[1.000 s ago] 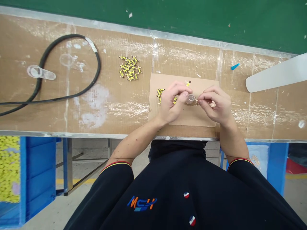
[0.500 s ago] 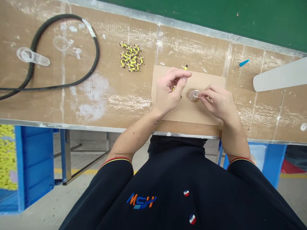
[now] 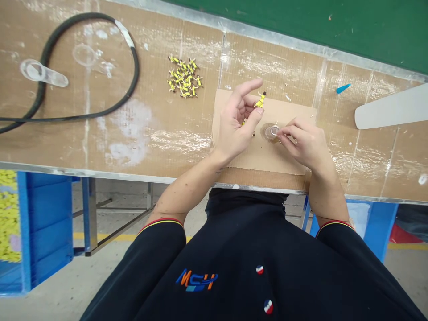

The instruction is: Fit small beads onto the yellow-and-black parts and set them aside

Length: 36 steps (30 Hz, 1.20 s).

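My left hand hovers over a small cardboard sheet, pinching a tiny yellow part between thumb and middle finger, with the forefinger stretched out. My right hand rests on the sheet, its fingers pinched at a small round clear piece with a little metal bit at its edge. A heap of the same yellow parts lies on the bench to the left of the sheet.
A black cable loop and a clear plastic scoop lie at the left. A blue cone tip and a pale flat blade are at the right. Blue bins stand below the bench, one with yellow parts.
My left hand has left the clear piece, lifted and picked up a yellow part near the sheet's far edge. My right hand has stayed at the clear piece.
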Motion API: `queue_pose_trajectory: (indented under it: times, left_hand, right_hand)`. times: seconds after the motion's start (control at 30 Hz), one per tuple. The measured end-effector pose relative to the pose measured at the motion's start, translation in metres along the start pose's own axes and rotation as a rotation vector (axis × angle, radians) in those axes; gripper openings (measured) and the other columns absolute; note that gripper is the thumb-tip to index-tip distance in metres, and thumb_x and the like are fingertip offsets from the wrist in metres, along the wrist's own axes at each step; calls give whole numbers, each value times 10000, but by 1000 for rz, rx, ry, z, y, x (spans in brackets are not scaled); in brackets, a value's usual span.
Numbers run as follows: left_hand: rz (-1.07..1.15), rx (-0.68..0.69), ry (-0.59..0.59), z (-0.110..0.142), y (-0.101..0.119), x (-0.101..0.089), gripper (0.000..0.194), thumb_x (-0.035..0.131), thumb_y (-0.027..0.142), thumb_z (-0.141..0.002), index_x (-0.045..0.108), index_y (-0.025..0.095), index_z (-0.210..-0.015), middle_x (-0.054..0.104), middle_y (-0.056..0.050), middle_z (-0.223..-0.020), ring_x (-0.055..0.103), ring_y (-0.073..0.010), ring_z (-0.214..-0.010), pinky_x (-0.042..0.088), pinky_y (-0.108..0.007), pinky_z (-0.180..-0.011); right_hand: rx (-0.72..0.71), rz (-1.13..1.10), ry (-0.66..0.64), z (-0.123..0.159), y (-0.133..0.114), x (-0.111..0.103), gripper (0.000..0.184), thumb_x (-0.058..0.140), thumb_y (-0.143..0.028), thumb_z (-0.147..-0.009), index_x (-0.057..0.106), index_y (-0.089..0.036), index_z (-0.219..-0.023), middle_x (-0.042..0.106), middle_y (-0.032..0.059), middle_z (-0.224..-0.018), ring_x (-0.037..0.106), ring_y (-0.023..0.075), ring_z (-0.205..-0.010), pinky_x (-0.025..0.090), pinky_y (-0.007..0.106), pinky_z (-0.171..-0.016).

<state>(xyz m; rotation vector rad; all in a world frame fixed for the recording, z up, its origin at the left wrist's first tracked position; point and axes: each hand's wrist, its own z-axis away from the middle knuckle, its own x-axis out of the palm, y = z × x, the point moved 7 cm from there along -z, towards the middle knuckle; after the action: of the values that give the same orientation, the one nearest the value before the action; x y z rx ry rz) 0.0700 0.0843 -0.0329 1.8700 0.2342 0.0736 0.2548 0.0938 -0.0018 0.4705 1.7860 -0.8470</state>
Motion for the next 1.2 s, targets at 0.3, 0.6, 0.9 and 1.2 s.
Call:
queue_pose_trajectory:
  times: [0.3, 0.6, 0.9, 1.2]
  left_hand:
    - [188, 30, 7, -5, -10, 0, 298, 680, 501, -976, 676, 318, -1211, 658, 17, -866, 703, -108, -779, 629, -261, -708]
    - [361, -81, -108, 1, -12, 13, 338, 738, 516, -942, 662, 257, -1147, 725, 11, -914, 721, -83, -718, 610, -224, -644]
    - [592, -217, -286, 20, 14, 38, 276, 831, 409, -885, 685, 201, -995, 723, 19, -904, 779, -93, -739, 628, -190, -635]
    - [605, -237, -303, 21, 18, 38, 227, 843, 368, -877, 727, 193, -964, 755, 6, -945, 785, -92, -765, 632, -167, -616]
  right_hand:
    - [-54, -4, 67, 2, -1, 0, 200, 595, -296, -1017, 740, -215, -905, 721, 45, -841, 638, 160, -748, 411, 299, -641]
    - [-2, -491, 336, 2, -2, -29, 102, 705, -284, -931, 721, -249, -837, 665, -10, -750, 527, 114, -603, 415, 293, -552]
    - [60, -829, 432, 5, 0, -22, 113, 775, -352, -916, 741, -267, -849, 698, -3, -808, 659, 135, -720, 548, 316, -651]
    - [14, -891, 402, 4, -7, -15, 95, 760, -320, -923, 737, -253, -861, 716, -1, -835, 734, 147, -800, 632, 319, -733]
